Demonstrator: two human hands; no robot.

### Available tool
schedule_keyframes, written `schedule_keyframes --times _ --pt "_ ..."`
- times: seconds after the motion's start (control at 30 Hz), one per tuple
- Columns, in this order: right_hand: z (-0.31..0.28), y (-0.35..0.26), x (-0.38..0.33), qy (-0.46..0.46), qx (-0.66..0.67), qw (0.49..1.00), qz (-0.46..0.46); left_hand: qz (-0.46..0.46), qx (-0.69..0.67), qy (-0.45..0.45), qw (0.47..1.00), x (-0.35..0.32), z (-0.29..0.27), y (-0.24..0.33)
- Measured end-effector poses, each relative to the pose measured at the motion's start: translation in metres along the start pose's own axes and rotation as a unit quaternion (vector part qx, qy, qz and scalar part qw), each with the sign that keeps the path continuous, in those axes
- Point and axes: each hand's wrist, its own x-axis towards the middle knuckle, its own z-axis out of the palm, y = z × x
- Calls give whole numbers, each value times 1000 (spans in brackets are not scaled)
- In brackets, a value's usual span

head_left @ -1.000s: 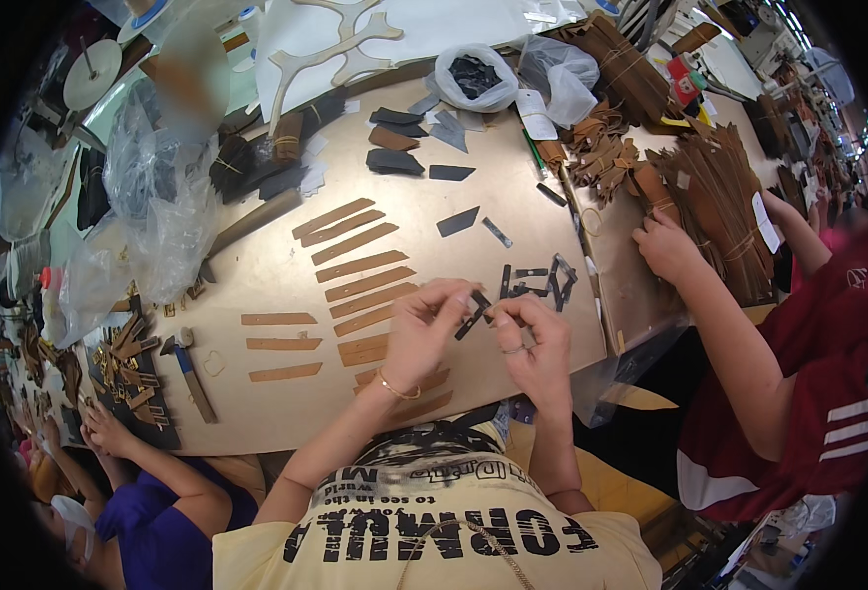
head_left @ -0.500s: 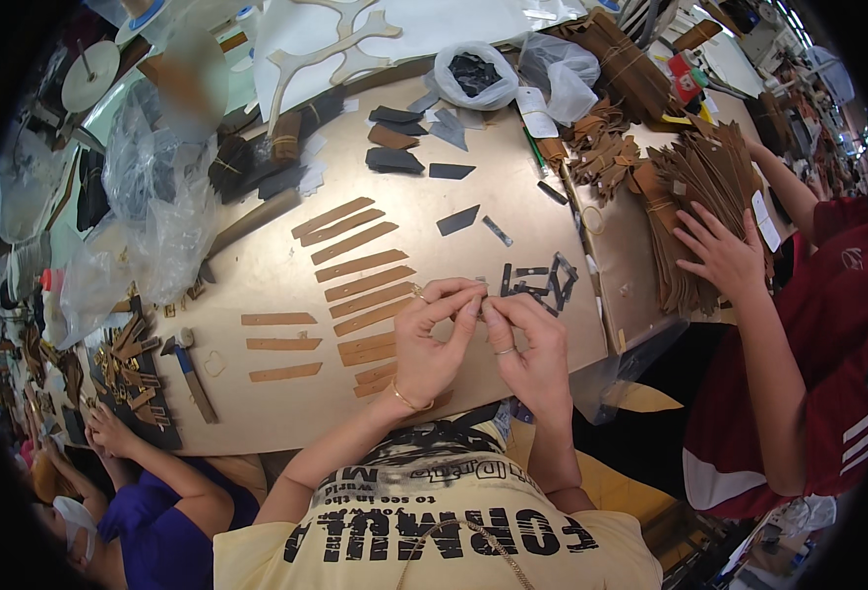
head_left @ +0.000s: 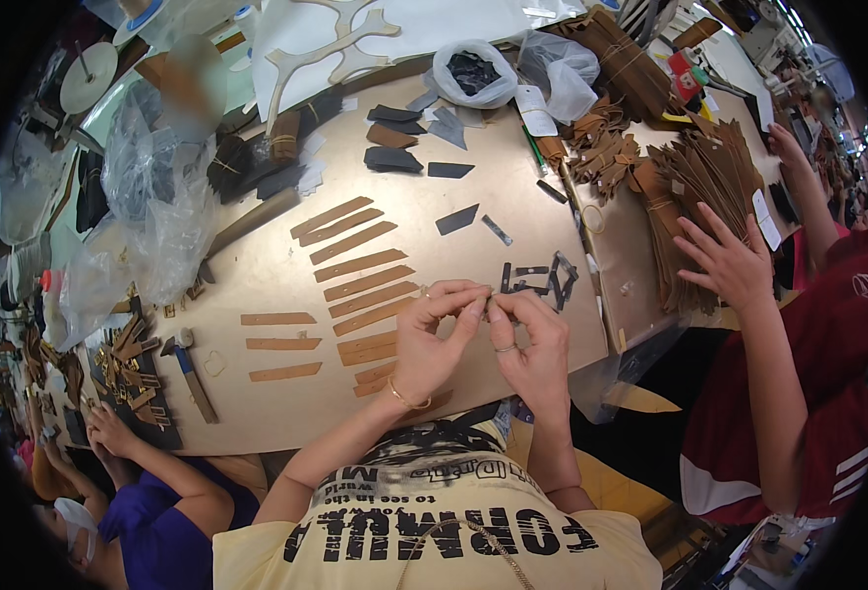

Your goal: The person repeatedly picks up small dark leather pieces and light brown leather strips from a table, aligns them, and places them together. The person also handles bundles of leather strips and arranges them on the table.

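Hands meet by blk strips (head_left: 532, 270)

Your L hand (head_left: 432, 334) and R hand (head_left: 534, 349) meet at the fingertips, just left of the blk strips: fingers pinched narrow, can't tell what's btwn them. From those strips: tan straps (head_left: 367, 281) in rows farther left, hammer (head_left: 193, 379) well left, angled dark patch (head_left: 457, 219) up-left, co-worker's spread hand (head_left: 729, 258) well right.

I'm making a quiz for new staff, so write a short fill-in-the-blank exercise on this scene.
The left hand has a gold ____ around its wrist.
The black strips lie nearer the ____ hand.
A short column of ____ tan strips lies beside the hammer.
The hammer lies on the tan strips' ____ side.

Missing words: bracelet; right; three; left.
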Motion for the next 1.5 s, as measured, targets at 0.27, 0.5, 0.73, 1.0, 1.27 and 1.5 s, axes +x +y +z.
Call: schedule_keyframes --times 0.27,0.5,0.73,1.0,1.27,1.5 --pt "-11 7 -3 -7 -40 999 -13 -37 25 100 994 19 -30 -1" --pt "-23 21 -7 -30 -118 991 59 -29 9 191 981 31 -50 3" --pt "-14 0 -5 -11 -7 994 108 17 43 100 994 9 -7 -4" --pt "-8 -11 -1 -28 17 999 20 58 58 43 996 -7 8 -2" --pt "-9 -11 -3 -12 22 1000 19 63 67 32 995 -8 9 -1" --pt "-8 -9 -1 -9 14 1000 20 76 67 35 994 -8 9 -1"
